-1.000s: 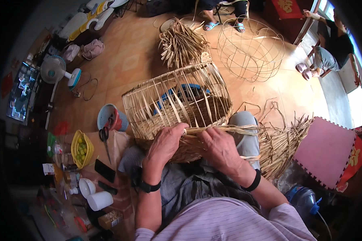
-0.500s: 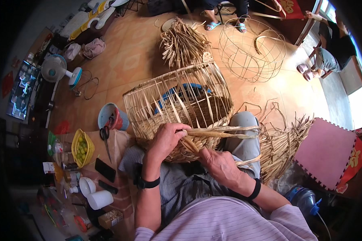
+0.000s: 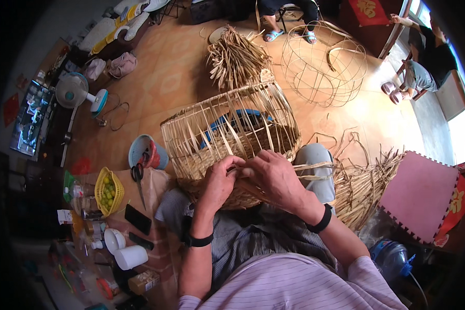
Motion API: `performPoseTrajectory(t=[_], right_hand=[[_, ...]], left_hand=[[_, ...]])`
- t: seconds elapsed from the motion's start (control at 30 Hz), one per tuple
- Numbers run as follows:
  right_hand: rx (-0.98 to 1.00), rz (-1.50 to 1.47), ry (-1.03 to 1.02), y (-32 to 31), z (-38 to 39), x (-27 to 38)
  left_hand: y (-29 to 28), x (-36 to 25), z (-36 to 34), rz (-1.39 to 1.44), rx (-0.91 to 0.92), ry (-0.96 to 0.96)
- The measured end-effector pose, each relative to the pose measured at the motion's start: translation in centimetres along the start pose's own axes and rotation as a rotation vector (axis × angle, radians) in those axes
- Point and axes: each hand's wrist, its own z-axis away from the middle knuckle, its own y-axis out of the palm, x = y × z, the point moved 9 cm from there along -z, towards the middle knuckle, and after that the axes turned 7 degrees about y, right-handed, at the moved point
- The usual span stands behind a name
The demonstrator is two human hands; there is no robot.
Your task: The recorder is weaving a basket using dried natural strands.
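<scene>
A half-woven basket [image 3: 191,129] lies across my lap, its far part a frame of bare upright ribs and its near part thickly plaited. My left hand [image 3: 219,182] is closed at the basket's near side, thumb and fingers pinching the dry straw strands. Beside it, almost touching, my right hand [image 3: 274,178] is closed over the same strands from above. Loose ends of the straw strands [image 3: 312,166] stick out to the right, over my grey-clad knee. The fingertips of both hands partly hide the spot they work on. Something blue [image 3: 250,116] shows through the ribs.
Left of me, a cloth-covered surface holds scissors [image 3: 138,178], a yellow basket of green fruit [image 3: 108,194], a phone [image 3: 138,219] and white cups [image 3: 130,257]. Straw bundles [image 3: 237,57] and a wire-like round frame [image 3: 323,67] lie ahead. Two other people sit beyond.
My right hand has moved up and left from the lower strands to meet my left hand. The left hand has stayed near the same spot on the basket.
</scene>
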Motion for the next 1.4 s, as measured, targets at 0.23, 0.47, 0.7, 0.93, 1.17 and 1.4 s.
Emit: performPoseTrajectory(t=[0.23,0.47,0.7,0.93,1.17,1.4], right_hand=[[0.019,-0.050,0.062,1.6,1.1,-0.9],[-0.075,0.072,0.069,0.5,1.0,-0.7],[0.035,0.144,0.133,1.8,3.9,0.8],[0.090,0.335,0.009,3.5,4.2,2.1],[0.326,0.090,0.388,5.5,6.3,-1.2],[0.575,-0.855,0.674,4.8,9.4,-2.2]], left_hand=[[-0.4,-2.0,0.0,0.082,0.049,0.010],[-2.5,-2.8,0.2,-0.239,-0.011,0.059],[-2.3,-2.5,0.3,-0.171,-0.009,0.074],[-1.8,-2.0,0.3,-0.178,0.010,0.040],[-1.6,-3.2,1.0,-0.252,0.046,0.038],[-0.8,-4.2,3.7,-0.467,0.036,0.303]])
